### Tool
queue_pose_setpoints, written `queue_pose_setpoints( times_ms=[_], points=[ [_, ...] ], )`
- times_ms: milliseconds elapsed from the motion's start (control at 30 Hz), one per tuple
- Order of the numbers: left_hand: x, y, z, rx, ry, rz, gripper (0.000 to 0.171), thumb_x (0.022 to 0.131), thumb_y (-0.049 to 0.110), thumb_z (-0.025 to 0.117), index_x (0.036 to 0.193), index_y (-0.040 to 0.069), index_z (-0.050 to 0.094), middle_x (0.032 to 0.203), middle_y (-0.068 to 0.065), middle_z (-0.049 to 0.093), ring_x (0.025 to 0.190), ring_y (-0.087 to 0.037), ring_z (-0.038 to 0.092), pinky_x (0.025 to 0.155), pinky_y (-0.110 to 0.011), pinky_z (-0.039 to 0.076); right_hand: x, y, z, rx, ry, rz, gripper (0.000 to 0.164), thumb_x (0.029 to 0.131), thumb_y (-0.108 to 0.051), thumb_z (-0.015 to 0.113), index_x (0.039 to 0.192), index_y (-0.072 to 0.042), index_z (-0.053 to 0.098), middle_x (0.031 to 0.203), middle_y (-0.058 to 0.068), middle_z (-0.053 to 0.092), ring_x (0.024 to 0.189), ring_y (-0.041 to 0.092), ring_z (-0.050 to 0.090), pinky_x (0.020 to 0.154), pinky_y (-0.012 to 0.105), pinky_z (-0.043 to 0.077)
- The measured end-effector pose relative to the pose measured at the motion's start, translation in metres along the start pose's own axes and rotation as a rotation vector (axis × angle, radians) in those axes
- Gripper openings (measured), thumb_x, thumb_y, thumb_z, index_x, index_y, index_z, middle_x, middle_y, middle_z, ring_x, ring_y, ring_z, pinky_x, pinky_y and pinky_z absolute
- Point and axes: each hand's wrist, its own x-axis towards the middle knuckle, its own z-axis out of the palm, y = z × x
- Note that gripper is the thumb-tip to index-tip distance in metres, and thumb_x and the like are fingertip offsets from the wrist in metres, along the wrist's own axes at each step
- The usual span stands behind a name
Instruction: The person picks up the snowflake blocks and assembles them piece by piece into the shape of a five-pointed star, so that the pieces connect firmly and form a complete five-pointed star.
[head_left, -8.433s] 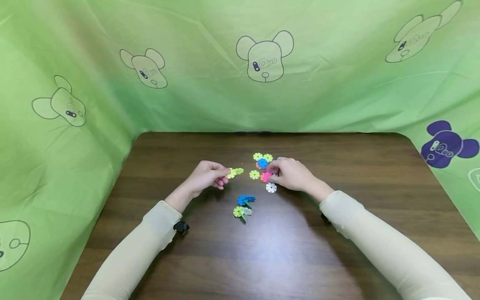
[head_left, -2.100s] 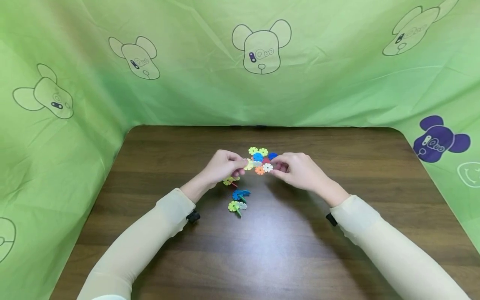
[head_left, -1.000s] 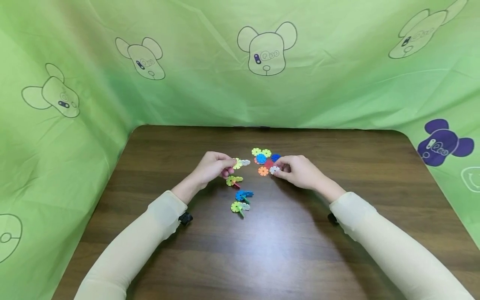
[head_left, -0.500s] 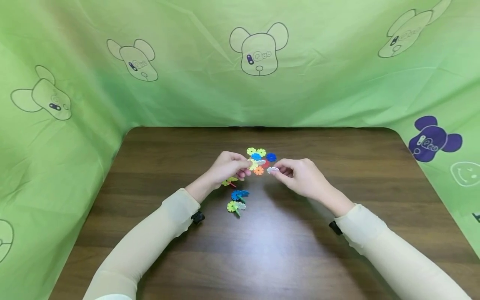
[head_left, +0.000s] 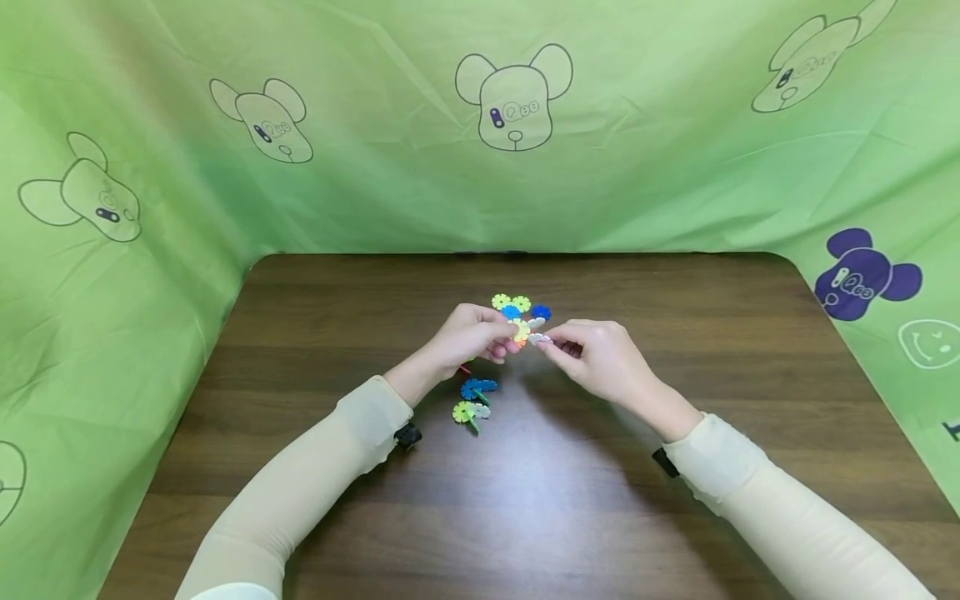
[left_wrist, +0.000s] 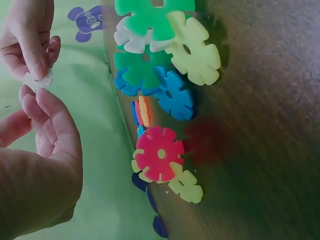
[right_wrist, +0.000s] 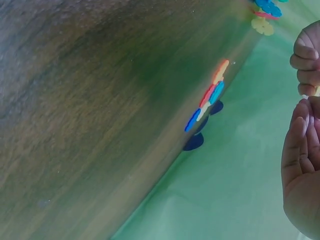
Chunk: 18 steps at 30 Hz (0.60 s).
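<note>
My left hand (head_left: pixel 474 337) pinches a yellow notched disc (head_left: pixel 520 328), with a white disc (head_left: pixel 537 322) joined to its far right side. Thumb and fingertips of my right hand (head_left: pixel 600 354) pinch another white notched disc (head_left: pixel 537 339), its edge right at the yellow one. In the left wrist view, the fingertips of both hands meet around a white disc (left_wrist: pixel 40 80). Nearer me lie joined sets: blue discs (head_left: pixel 474 389) with a green one, and a yellow disc (head_left: pixel 462 412) with white and green. A set with a red disc (left_wrist: pixel 160 153) is mostly hidden behind my left hand in the head view.
Past my hands lie loose discs: two yellow (head_left: pixel 521 304), a light blue (head_left: pixel 511 312) and a dark blue (head_left: pixel 541 312). An orange one shows partly beneath the held pieces. The brown wooden table (head_left: pixel 360 300) ends at a green printed curtain (head_left: pixel 375 167).
The yellow-and-red set was laid on the table. My right hand has since lifted a white disc, and my left hand has moved right with its yellow-and-white pair to meet it.
</note>
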Motion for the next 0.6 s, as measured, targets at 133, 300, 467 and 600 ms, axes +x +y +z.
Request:
queue_pose_setpoints(
  times_ms=[133, 300, 467, 600],
  points=[
    [0.0006, -0.002, 0.0011, 0.009, -0.012, -0.008, 0.015, 0.1, 0.01, 0.068, 0.094, -0.004, 0.07, 0.075, -0.006, 0.073, 0.067, -0.019, 0.065, 0.067, -0.028, 0.06, 0.0007, 0.0, 0.0009, -0.003, 0.005, -0.015, 0.005, 0.087, -0.01, 0.082, 0.091, -0.012, 0.081, 0.077, -0.006, 0.071, 0.061, 0.005, 0.056, 0.057, 0.029, 0.049],
    [0.001, -0.0037, 0.004, 0.035, -0.02, -0.011, 0.017, 0.1, 0.01, 0.067, 0.088, -0.002, 0.07, 0.073, -0.006, 0.072, 0.064, -0.016, 0.064, 0.065, -0.027, 0.059, -0.0006, 0.0002, 0.0028, -0.007, 0.026, -0.048, 0.005, 0.086, -0.008, 0.083, 0.089, -0.011, 0.08, 0.075, -0.006, 0.07, 0.059, 0.005, 0.054, 0.056, 0.029, 0.048],
    [-0.0001, -0.0021, 0.0064, 0.066, -0.03, -0.01, 0.02, 0.1, 0.009, 0.067, 0.083, -0.001, 0.07, 0.071, -0.006, 0.071, 0.06, -0.012, 0.062, 0.063, -0.027, 0.058, -0.0016, -0.0003, 0.0043, -0.012, 0.021, -0.09, 0.006, 0.084, -0.006, 0.083, 0.086, -0.01, 0.078, 0.072, -0.006, 0.065, 0.057, 0.006, 0.05, 0.054, 0.029, 0.045],
    [-0.0005, -0.0016, 0.0052, 0.071, -0.027, -0.007, 0.021, 0.101, 0.01, 0.067, 0.085, -0.002, 0.071, 0.071, -0.006, 0.071, 0.062, -0.014, 0.063, 0.064, -0.027, 0.059, 0.0002, -0.001, 0.0053, -0.017, 0.022, -0.096, 0.006, 0.085, -0.008, 0.083, 0.086, -0.01, 0.077, 0.072, -0.005, 0.065, 0.057, 0.007, 0.05, 0.054, 0.03, 0.046]
  ],
)
